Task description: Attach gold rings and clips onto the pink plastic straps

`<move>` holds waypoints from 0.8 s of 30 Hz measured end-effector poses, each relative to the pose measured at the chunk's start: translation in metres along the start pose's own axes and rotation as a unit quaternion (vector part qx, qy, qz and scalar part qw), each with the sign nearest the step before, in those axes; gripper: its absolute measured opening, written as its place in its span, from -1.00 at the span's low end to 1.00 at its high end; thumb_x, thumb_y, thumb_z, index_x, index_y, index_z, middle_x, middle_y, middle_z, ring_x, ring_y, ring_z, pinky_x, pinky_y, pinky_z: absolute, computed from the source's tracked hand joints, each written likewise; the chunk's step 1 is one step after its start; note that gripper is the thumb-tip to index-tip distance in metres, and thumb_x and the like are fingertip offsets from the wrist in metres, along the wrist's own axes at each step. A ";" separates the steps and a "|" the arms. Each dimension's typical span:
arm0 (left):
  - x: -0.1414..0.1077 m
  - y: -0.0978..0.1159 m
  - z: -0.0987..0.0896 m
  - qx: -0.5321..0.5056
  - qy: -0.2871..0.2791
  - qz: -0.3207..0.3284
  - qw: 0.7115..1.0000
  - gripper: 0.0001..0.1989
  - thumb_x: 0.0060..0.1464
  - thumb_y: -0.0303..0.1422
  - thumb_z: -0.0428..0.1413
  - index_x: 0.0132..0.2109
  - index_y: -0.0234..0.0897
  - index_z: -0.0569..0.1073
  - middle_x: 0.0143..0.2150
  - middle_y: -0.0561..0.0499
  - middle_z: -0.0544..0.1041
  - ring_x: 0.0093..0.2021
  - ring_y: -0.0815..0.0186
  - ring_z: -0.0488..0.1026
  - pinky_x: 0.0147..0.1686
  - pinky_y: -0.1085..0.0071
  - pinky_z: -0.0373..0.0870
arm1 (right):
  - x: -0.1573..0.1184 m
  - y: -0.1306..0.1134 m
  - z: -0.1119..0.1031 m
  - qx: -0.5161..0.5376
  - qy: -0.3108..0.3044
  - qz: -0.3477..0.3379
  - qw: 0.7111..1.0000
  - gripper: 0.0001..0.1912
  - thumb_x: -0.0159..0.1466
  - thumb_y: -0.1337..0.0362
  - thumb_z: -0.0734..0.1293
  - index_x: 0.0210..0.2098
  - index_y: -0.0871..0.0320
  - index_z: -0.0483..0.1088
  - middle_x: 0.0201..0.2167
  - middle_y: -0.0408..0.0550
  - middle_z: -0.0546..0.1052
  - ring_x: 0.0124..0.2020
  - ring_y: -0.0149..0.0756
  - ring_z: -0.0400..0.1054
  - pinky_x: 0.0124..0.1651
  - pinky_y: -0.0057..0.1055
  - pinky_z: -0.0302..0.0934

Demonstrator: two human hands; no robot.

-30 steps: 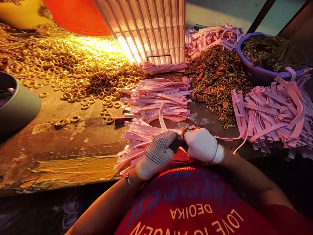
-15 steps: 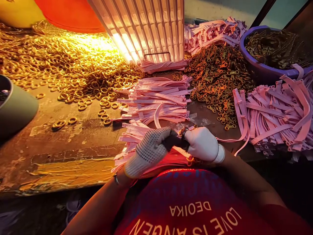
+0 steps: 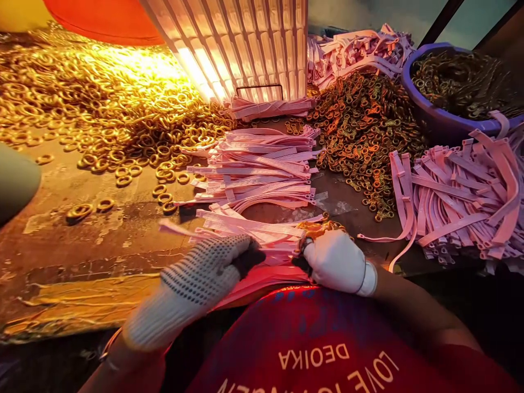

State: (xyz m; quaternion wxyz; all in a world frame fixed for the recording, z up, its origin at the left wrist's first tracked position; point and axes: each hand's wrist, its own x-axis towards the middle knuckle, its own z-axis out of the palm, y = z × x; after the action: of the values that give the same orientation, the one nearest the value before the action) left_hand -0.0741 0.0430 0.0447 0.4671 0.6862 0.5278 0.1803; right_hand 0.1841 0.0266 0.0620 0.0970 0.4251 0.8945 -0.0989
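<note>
Gloved hands (image 3: pixel 204 267) hover over pink straps (image 3: pixel 262 164).

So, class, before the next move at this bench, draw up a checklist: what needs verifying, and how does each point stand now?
1. Hands apart: ok, a gap shows between the left hand and the right hand.
2. Pink straps lined up: ok, mostly crosswise beyond the hands.
3. Gold rings in supply: ok, heaped at left.
4. Metal clasps in supply: ok, piled at right.
5. Right-hand strap heap tidy: not ok, tangled, ends trailing.
6. Right hand's grip: cannot tell, fingers hide it.
</note>
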 end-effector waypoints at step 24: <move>0.023 0.031 0.028 -0.586 0.040 -0.154 0.794 -0.45 -0.12 -0.63 0.32 0.07 -0.25 0.54 -0.04 -0.09 0.59 -0.22 0.32 0.58 -0.32 0.50 0.58 | 0.135 0.185 0.016 -0.049 0.128 0.355 0.925 -0.61 0.29 0.55 0.14 0.06 0.47 0.39 -0.02 0.40 0.50 -0.10 0.03 0.40 -0.11 -0.25 0.20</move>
State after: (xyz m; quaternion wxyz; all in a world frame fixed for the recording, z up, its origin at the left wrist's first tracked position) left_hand -0.0273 0.0511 0.0512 0.7800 0.1825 0.4381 0.4079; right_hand 0.2462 0.2366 -0.0058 0.0317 0.7185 0.6935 0.0414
